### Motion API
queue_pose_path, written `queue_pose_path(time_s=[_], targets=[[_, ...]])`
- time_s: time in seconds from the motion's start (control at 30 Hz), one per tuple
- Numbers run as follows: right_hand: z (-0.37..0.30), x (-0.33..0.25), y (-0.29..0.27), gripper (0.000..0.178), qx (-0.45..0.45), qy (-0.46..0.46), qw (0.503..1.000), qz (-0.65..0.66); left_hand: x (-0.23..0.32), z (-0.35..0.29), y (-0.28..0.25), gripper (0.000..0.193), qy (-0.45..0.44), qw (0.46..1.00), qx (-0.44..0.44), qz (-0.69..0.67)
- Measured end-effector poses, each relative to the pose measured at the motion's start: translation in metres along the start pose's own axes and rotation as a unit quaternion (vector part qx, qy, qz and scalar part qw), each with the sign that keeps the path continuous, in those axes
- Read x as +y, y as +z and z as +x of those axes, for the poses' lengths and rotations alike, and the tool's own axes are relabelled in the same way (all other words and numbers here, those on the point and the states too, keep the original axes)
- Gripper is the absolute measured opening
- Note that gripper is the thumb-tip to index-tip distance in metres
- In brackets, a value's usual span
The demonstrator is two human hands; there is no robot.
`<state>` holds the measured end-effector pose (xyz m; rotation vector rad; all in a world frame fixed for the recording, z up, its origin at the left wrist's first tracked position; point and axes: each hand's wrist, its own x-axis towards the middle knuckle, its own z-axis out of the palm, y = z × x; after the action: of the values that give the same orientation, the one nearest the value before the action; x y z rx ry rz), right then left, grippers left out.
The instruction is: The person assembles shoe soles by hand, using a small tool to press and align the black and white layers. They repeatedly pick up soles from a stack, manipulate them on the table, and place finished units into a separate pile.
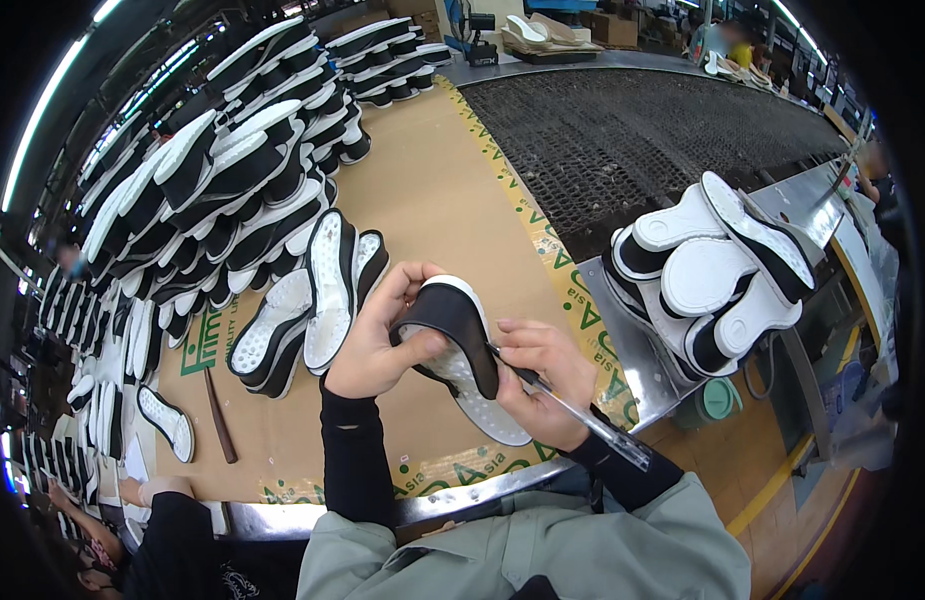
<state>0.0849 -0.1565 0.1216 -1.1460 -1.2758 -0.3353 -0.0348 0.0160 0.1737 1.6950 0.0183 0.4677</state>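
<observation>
A black-and-white wedge shoe sole is tilted above the cardboard-covered bench, in front of my body. My left hand is closed around it, thumb on its inner side and fingers behind. Between the fingers of my right hand is a pen with a clear barrel and a dark front end. Its tip is at the sole's black side wall; whether it touches I cannot tell. Just left of my left hand, several similar soles lean together on the cardboard.
Tall stacks of soles fill the left side. A single sole and a brown stick-like tool lie nearer. At right, soles are piled on a metal edge beside a dark mesh conveyor. Another person's arm reaches in at lower left.
</observation>
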Motion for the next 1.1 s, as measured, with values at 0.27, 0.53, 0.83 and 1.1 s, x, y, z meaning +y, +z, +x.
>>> queue_pose_path(time_s=[0.27, 0.53, 0.83, 1.1], targets=[[0.028, -0.002, -0.007, 0.021, -0.006, -0.023, 0.999, -0.039, 0.003, 0.001, 0.006, 0.062, -0.009, 1.000, 0.006, 0.012], [-0.001, 0.003, -0.009, 0.022, -0.053, 0.014, 0.997, -0.049, -0.002, 0.001, -0.002, 0.061, -0.018, 1.000, 0.004, 0.002], [-0.005, -0.005, -0.044, 0.020, -0.195, 0.074, 0.973, -0.094, -0.004, 0.004, -0.001, 0.064, -0.015, 1.000, -0.002, -0.009], [0.002, -0.001, -0.038, 0.018, -0.179, 0.050, 0.979, -0.082, -0.004, 0.004, 0.001, 0.064, -0.011, 1.000, 0.005, -0.003]])
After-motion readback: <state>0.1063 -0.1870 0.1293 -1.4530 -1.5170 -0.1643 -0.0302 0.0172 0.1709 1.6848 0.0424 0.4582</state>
